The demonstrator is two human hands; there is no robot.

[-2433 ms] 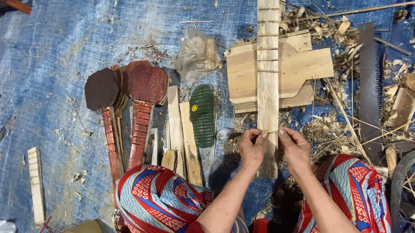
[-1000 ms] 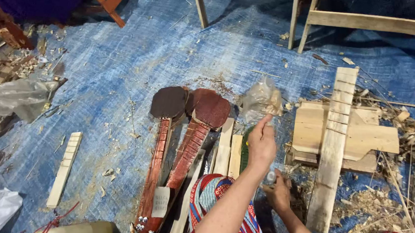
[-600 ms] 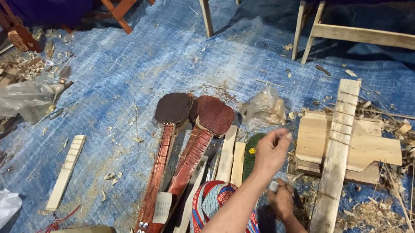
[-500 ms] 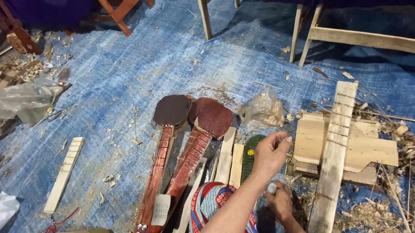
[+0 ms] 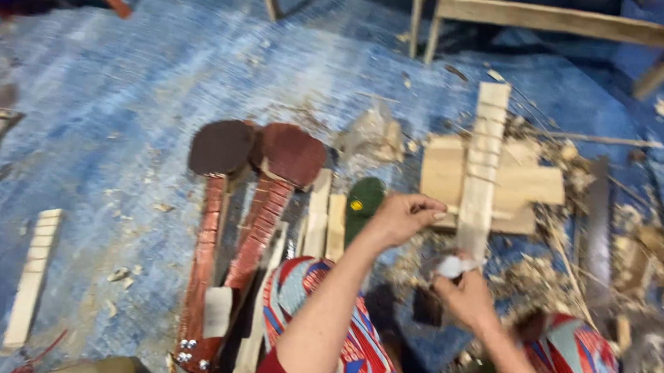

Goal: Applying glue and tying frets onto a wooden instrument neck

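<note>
The left hand (image 5: 404, 215) now reaches right toward the long notched wooden strip (image 5: 483, 170); the right hand (image 5: 461, 293) rises, pinching something small and white.

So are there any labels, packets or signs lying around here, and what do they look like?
Small round yellow sticker: on the dark green sandal, left of the left hand.
Crumpled clear plastic bag: on the blue tarp beyond the sandal, greyish.
No signs or screens.

Left hand (image 5: 406, 217) raised with fingers curled; right hand (image 5: 465, 295) lower, fingers pinched shut.
</note>
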